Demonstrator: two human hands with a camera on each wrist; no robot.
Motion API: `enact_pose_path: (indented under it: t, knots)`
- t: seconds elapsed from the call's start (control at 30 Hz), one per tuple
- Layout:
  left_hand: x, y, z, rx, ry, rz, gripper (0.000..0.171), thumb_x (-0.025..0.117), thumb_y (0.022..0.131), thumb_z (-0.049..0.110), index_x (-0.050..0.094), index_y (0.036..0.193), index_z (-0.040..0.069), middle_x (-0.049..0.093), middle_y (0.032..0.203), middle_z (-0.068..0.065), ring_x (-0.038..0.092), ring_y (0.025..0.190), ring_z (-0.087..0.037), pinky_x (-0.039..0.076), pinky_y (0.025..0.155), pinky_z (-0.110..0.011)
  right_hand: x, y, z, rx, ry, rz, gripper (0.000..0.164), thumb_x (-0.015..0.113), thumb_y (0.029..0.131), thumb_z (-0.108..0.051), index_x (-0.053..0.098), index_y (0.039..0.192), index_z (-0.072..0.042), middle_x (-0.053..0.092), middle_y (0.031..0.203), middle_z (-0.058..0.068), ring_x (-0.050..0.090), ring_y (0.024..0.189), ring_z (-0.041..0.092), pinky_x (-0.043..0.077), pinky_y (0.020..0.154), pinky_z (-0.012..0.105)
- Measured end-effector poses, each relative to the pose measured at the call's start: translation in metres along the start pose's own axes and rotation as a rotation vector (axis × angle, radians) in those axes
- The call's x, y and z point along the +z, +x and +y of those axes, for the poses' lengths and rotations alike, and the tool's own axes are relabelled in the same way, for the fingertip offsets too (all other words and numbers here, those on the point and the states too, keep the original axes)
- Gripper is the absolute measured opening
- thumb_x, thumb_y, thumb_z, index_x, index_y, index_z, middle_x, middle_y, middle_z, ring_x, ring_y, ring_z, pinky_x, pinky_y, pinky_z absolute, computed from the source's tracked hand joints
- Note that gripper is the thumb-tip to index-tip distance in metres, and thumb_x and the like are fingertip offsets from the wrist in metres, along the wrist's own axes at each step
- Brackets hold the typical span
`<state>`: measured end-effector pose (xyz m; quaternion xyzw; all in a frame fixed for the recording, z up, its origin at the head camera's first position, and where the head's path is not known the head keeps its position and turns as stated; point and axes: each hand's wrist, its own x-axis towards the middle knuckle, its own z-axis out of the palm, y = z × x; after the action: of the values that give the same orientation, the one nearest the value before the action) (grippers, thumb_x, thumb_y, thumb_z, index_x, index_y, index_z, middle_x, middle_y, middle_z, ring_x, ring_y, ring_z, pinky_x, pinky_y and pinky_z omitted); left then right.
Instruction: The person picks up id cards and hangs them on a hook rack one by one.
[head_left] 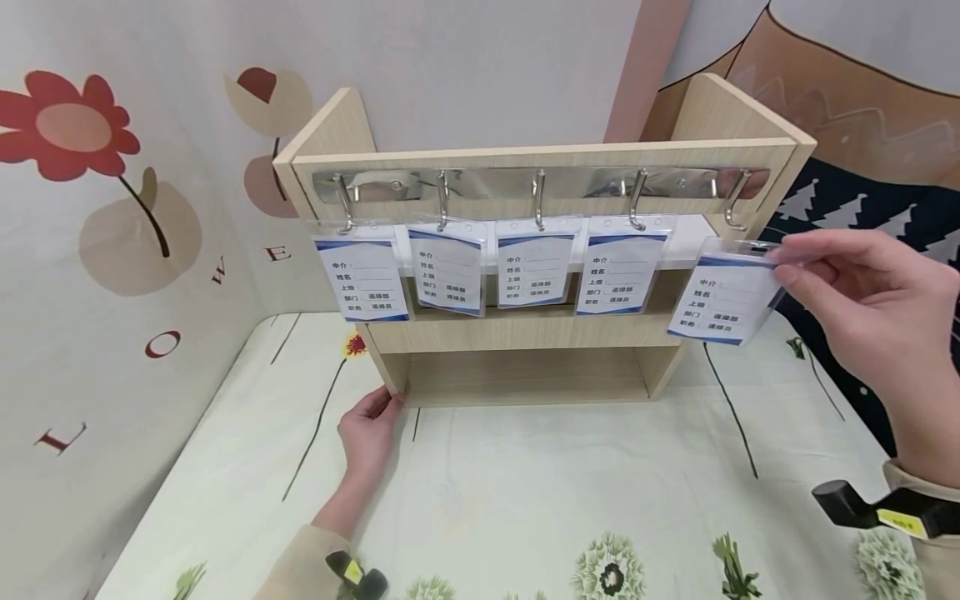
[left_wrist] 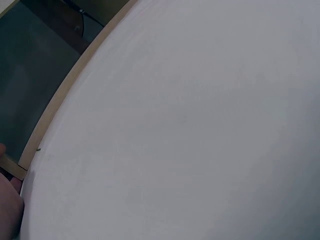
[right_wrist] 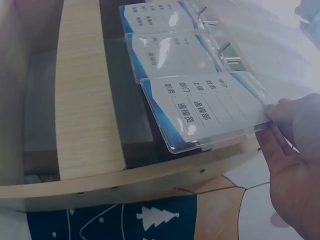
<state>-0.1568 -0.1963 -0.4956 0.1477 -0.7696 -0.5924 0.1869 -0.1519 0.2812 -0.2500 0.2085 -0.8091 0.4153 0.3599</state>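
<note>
My right hand (head_left: 885, 308) pinches the top right corner of a clear-sleeved name badge (head_left: 726, 296) with thumb and fingers. The badge hangs tilted just under the rightmost metal hook (head_left: 738, 202); I cannot tell whether the hook passes through it. In the right wrist view the same badge (right_wrist: 210, 107) lies beside other badges, its printed side showing. Low on the left, my left hand (head_left: 369, 433) grips the bottom front corner of the wooden shelf (head_left: 525, 333). Only part of that left hand (left_wrist: 9, 207) shows in the left wrist view, at the board's edge.
Other badges hang in a row from hooks: the leftmost badge (head_left: 363, 279), a second badge (head_left: 447, 271), a middle badge (head_left: 534, 268) and one further right (head_left: 622, 273). A metal strip (head_left: 491, 185) bears the hooks. The shelf stands on a flower-patterned cloth (head_left: 525, 483).
</note>
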Motion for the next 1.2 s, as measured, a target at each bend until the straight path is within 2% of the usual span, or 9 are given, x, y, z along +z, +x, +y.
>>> enact_pose_path:
  t: [0.27,0.33,0.43,0.57,0.87,1.2]
  knots:
    - [0.0,-0.001,0.002,-0.018,0.025,0.002,0.028,0.07,0.096,0.005,0.072,0.122,-0.003,0.072,0.119,-0.02,0.07,0.1,-0.012,0.054,0.076,-0.009,0.004,0.016,-0.007,-0.076,-0.003,0.011,0.026,0.062,0.089,0.023,0.067,0.113,0.017,0.071,0.105,-0.011,0.065,0.091,0.005,0.051,0.085,0.009]
    - [0.0,-0.001,0.002,-0.018,0.019,0.004,0.027,0.071,0.096,0.005,0.072,0.122,-0.004,0.072,0.118,-0.02,0.07,0.098,-0.009,0.054,0.077,-0.01,0.005,0.018,-0.006,-0.072,-0.007,0.016,0.025,0.063,0.09,0.021,0.067,0.114,0.016,0.071,0.105,-0.012,0.065,0.091,0.005,0.05,0.084,0.009]
    - [0.0,-0.001,0.003,-0.011,0.006,0.008,0.027,0.071,0.095,0.004,0.073,0.12,-0.004,0.072,0.117,-0.021,0.068,0.09,0.002,0.054,0.076,-0.01,0.006,0.018,-0.004,-0.036,-0.01,0.031,0.024,0.063,0.091,0.018,0.068,0.115,0.014,0.07,0.107,-0.013,0.064,0.09,0.005,0.05,0.084,0.008]
    - [0.001,-0.002,0.003,0.0,-0.006,0.013,0.026,0.071,0.094,0.003,0.073,0.119,-0.005,0.072,0.116,-0.023,0.064,0.084,0.011,0.054,0.075,-0.009,0.007,0.017,-0.001,0.012,0.014,0.042,0.026,0.064,0.092,0.017,0.07,0.116,0.011,0.071,0.107,-0.009,0.063,0.089,0.008,0.049,0.084,0.007]
    - [0.001,0.0,0.002,0.005,0.004,0.013,0.025,0.071,0.095,0.003,0.073,0.119,-0.004,0.072,0.115,-0.022,0.063,0.083,0.013,0.053,0.075,-0.009,0.008,0.016,0.0,0.023,0.026,0.02,0.024,0.065,0.091,0.017,0.073,0.113,0.01,0.071,0.106,-0.011,0.062,0.086,0.008,0.05,0.079,0.007]
    - [0.001,0.0,0.001,0.003,0.011,0.014,0.025,0.071,0.095,0.003,0.074,0.119,-0.004,0.073,0.115,-0.022,0.063,0.084,0.013,0.053,0.075,-0.009,0.009,0.016,-0.001,0.014,0.011,0.002,0.024,0.066,0.091,0.017,0.073,0.113,0.011,0.071,0.109,-0.014,0.062,0.092,0.009,0.049,0.083,0.007]
